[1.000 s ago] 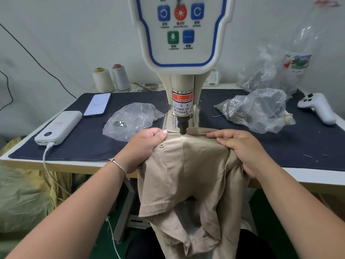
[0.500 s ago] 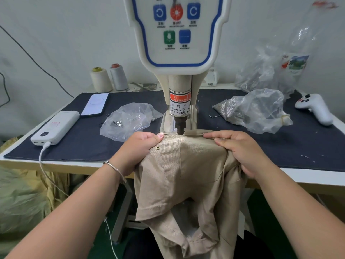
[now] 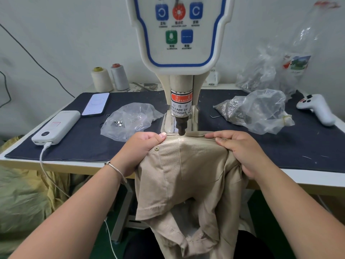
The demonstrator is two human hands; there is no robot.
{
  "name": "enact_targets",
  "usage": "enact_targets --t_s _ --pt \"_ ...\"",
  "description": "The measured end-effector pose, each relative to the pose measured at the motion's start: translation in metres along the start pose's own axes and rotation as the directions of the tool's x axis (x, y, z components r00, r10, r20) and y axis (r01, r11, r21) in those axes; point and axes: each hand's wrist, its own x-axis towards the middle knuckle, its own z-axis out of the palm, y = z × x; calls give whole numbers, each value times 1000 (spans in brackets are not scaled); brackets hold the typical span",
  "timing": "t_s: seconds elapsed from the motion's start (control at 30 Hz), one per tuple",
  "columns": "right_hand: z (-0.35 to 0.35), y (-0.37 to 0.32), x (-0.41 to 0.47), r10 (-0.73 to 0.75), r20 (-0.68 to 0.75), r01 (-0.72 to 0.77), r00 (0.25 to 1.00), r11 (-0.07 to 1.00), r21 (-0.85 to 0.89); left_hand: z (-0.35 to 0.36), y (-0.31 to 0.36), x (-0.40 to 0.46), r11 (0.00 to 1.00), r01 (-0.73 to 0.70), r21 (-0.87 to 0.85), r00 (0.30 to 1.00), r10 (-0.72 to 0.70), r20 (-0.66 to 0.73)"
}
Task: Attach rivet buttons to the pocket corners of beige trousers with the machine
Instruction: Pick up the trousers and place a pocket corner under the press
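The left hand [image 3: 139, 150] and right hand [image 3: 240, 149], both with fingers curled into the cloth, grip the beige trousers [image 3: 186, 176] at the counter [image 3: 317, 177] edge. The fabric is stretched between them under the machine [image 3: 182, 116] punch. One rivet button [image 3: 156, 149] sits beside the left thumb. Two plastic bags [image 3: 130, 118], two thread cones [image 3: 101, 79] and one power bank [image 3: 56, 127] lie beyond.

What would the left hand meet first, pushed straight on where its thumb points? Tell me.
Probably the machine's punch: the left hand, gripping the trousers, has its thumb aimed right toward it, though depth is unclear.
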Motion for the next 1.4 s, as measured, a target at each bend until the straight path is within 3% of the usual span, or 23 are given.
enact_targets --t_s 0.17,0.43,0.87,1.4 --pt "3 0 -2 -19 -8 18 1000 999 -30 -4 0 2 1000 -6 0 998 6 70" --pt "3 0 -3 -39 -57 32 998 992 -118 3 1 4 997 20 73 1000 -19 -13" --pt "4 1 -4 -100 -86 85 991 984 -156 5 -2 1 996 -50 79 999 51 -8" --pt "7 0 -3 -115 -92 98 989 980 -172 6 0 0 998 -8 64 999 11 -44"
